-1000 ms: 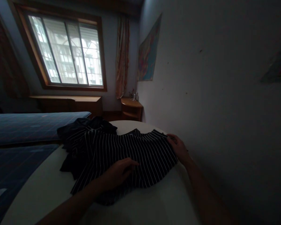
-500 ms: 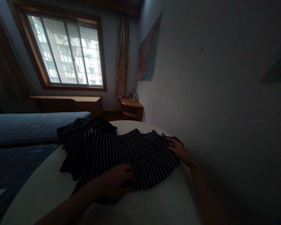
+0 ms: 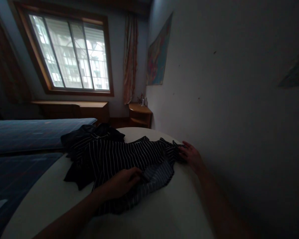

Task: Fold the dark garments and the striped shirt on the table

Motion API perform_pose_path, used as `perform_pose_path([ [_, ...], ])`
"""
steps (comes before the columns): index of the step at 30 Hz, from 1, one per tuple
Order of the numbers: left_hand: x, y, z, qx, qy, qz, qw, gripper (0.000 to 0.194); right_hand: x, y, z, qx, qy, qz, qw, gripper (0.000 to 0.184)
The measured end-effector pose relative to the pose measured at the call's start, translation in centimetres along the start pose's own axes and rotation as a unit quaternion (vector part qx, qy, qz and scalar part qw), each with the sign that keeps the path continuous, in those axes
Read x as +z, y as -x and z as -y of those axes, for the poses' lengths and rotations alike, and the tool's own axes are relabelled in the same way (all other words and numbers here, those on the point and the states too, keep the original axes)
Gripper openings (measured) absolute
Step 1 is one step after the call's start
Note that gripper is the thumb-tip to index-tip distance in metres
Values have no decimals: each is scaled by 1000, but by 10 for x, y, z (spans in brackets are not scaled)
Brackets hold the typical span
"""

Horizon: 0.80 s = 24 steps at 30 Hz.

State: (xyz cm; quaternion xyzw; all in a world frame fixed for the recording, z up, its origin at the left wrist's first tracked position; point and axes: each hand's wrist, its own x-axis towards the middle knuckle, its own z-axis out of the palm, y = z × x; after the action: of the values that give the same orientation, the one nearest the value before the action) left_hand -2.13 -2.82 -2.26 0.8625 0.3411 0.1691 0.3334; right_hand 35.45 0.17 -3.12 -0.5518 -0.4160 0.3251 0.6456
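Observation:
A black shirt-like garment with thin white stripes (image 3: 124, 154) lies across a round pale table (image 3: 189, 196). My left hand (image 3: 128, 179) is closed on its near side, where a fold shows the greyer inner face of the cloth. At the garment's right end is my right hand (image 3: 191, 157), its fingers stretched out and apart, touching the bunched cloth. Dark, crumpled cloth (image 3: 81, 172) is heaped at the left end; whether it belongs to the same garment I cannot tell.
A bed with a blue checked cover (image 3: 40, 136) stands beyond the table's left side. The white wall (image 3: 229, 109) runs close along the right. Toward the window are a wooden desk (image 3: 94, 104) and a small corner shelf (image 3: 139, 108).
My left hand has lifted and folded the near part of the striped garment, turning its inner face up. My right hand has shifted slightly right, and the right part has drawn inward.

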Motion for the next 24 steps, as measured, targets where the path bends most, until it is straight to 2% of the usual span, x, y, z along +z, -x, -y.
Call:
perform_pose_path([
  [3,0,8,-11,30,-47,12,998,45,-1,0,-5,-5,138,-11,990,53],
  [6,5,10,-21,55,-94,-2,994,57,1,0,-8,-53,275,-7,960,56],
  [10,16,5,-23,68,-119,-9,991,43,9,6,-4,-109,377,19,920,77],
  [13,23,3,-19,81,-148,-3,986,34,20,17,-1,-172,437,38,882,85],
  [15,27,3,-18,98,-154,1,983,36,27,24,-1,-201,478,55,853,84],
  [17,29,3,-19,121,-153,6,981,40,34,28,-1,-209,502,81,835,71],
  [19,28,4,-23,150,-149,16,977,41,36,28,1,-218,500,101,832,44],
  [21,26,5,-27,177,-142,25,974,40,32,24,7,-233,469,99,846,20],
  [24,22,7,-35,200,-121,43,971,43,17,20,20,-237,364,87,897,14],
])
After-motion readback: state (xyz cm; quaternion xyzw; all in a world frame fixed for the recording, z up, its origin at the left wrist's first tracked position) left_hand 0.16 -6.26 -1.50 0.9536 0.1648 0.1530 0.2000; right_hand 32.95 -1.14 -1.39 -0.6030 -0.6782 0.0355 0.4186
